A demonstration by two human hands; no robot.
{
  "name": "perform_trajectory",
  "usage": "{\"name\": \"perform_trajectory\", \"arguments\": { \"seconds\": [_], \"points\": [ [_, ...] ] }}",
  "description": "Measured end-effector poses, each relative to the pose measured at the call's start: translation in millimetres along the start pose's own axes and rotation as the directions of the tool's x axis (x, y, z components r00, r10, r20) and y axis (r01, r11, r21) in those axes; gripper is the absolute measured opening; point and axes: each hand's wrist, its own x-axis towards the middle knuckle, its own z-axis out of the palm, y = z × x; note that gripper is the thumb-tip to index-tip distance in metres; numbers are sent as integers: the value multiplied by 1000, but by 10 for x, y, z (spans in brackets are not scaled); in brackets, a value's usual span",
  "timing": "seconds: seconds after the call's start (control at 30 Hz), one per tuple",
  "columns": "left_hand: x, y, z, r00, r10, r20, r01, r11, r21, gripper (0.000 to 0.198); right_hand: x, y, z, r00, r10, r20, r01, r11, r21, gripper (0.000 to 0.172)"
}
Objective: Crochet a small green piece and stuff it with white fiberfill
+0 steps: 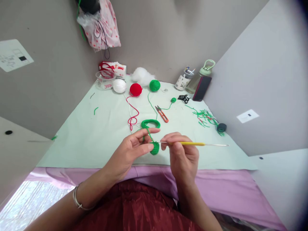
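My left hand [134, 146] pinches a small green crocheted piece [155, 149] between thumb and fingers, its index finger stretched out above with green yarn running over it. In my right hand [181, 152] is a crochet hook [192, 143] with a yellow grip, held like a pen. The hook's thin metal tip reaches the top edge of the crocheted piece. Just beyond my left fingers lies a ring-shaped green crocheted coil [150, 124] on the table. A green yarn ball [154, 85] sits farther back, its strand trailing toward my hands.
Orange-handled thread snips [162, 114] lie past my hands. Behind are a red yarn ball [136, 89], a white yarn ball [119, 86] and white stuffing [142, 76]. Yarn scraps [204, 117], black tape [221, 127], a phone [202, 88] and a bottle [198, 78] stand or lie at right.
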Motion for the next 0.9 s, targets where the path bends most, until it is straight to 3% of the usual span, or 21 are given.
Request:
{"name": "perform_trajectory", "arguments": {
  "seconds": [0.2,0.33,0.47,0.53,0.63,0.77,0.9],
  "points": [
    [-7,-44,62,999,29,-35,-26,996,83,51,-36,42,11,998,46,40,-44,998,-53,17],
    [7,10,46,999,-35,32,35,999,-10,56,8,12,-7,995,96,34,-99,991,91,17],
    [12,43,20,984,-113,137,128,986,-109,50,76,19,-25,967,254,5,-248,940,235,22],
    [10,21,25,988,-98,124,113,986,-120,48,76,39,-18,950,312,14,-304,912,275,24],
    [-1,-50,51,999,-23,47,25,999,-38,48,22,67,15,972,234,14,-232,949,215,19],
    [-19,-119,63,998,61,16,-62,995,83,47,-65,80,47,999,20,40,-18,998,-60,16],
    [-20,-94,23,998,40,58,-44,997,66,37,-57,85,38,997,67,-40,-68,998,-8,17]
  ]
}}
